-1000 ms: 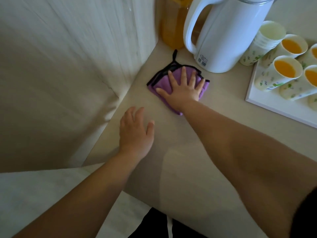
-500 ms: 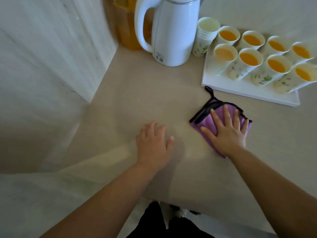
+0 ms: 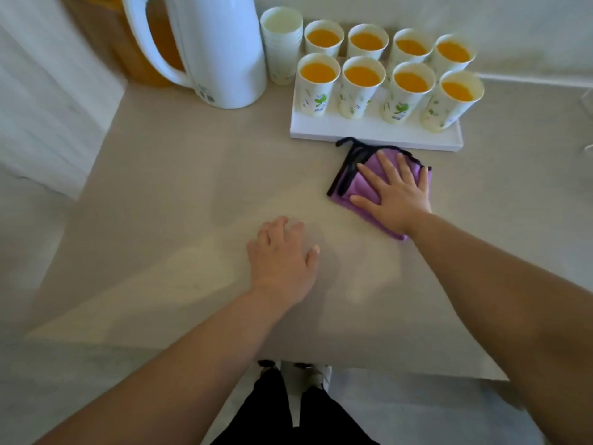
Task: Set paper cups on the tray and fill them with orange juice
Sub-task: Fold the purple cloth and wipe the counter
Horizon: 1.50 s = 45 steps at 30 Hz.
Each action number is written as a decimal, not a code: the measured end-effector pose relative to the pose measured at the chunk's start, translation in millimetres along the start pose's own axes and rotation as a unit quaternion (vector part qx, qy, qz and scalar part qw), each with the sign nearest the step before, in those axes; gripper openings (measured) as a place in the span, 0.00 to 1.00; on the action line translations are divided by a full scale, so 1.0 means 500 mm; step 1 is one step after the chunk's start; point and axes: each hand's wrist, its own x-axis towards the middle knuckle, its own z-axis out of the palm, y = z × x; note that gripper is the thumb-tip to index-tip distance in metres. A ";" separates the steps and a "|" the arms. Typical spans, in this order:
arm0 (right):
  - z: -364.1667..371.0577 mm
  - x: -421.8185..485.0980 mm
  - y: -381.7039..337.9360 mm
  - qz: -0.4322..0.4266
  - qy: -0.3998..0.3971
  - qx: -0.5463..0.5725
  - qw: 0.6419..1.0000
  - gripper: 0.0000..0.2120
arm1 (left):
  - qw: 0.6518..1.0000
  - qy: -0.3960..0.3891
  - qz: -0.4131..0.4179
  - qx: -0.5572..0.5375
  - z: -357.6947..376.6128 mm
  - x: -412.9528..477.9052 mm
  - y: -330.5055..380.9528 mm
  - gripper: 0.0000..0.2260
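A pale, faintly veined wall [image 3: 48, 101] fills the upper left of the frame. Beside it, at the top, a translucent amber juice jug [image 3: 134, 65] stands half hidden behind a smooth, glossy white pitcher [image 3: 224, 49] with a big loop handle. Both stand on a matte beige table [image 3: 179, 175]. Low of centre, the left hand [image 3: 282, 255] lies palm down on the bare tabletop, its fingers gently curved and a little apart, thumb out to the right, holding nothing. The fingertips are blurred, so how firmly they bear down cannot be told. Just right of the pitcher a stack of empty cups [image 3: 282, 49] stands on the table, touching or nearly touching the corner of a flat, white, rectangular tray [image 3: 314, 131] in the upper right. On the tray eight paper cups [image 3: 362, 94], white with green leaf prints, stand upright in two rows of four, close together and each filled near the rim with orange juice. Right below the tray's front edge lies a folded purple cloth [image 3: 353, 184], soft and fuzzy, with black trim and a black loop that reaches the tray. The right hand [image 3: 398, 194] presses flat on the cloth, fingers straight and spread, thumb out to the left, covering most of its right half.
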 end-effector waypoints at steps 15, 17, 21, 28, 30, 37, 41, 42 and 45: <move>0.052 -0.169 0.170 0.069 -0.007 0.023 0.997 0.36 | 0.999 -0.012 0.023 0.033 0.046 -0.036 0.048 0.23; 0.066 -0.221 0.186 0.086 -0.004 0.030 0.996 0.38 | 0.999 -0.014 0.024 0.047 0.053 -0.050 0.064 0.23; 0.114 -0.345 0.157 0.102 0.004 0.037 0.994 0.40 | 0.996 -0.036 0.064 0.050 0.073 -0.085 0.098 0.24; 0.126 -0.410 0.200 0.060 0.005 0.027 0.998 0.44 | 0.998 -0.029 0.058 0.025 0.061 -0.132 0.073 0.24; 0.124 -0.412 0.198 0.107 -0.009 0.016 0.994 0.43 | 0.999 -0.025 0.047 -0.001 0.055 -0.144 0.057 0.24; 0.120 -0.406 -0.077 0.044 -0.013 0.051 0.998 0.38 | 0.997 0.056 0.005 -0.052 0.033 -0.176 -0.049 0.21; 0.119 -0.392 -0.254 -0.092 -0.032 0.034 0.995 0.38 | 0.986 0.132 -0.039 -0.093 0.005 -0.185 -0.171 0.16; 0.119 -0.392 -0.265 -0.098 -0.034 0.028 0.994 0.38 | 0.981 0.149 -0.050 -0.109 -0.004 -0.189 -0.199 0.16; 0.125 -0.392 -0.262 -0.080 -0.023 0.015 0.996 0.38 | 0.973 0.170 -0.089 -0.127 -0.029 -0.210 -0.286 0.20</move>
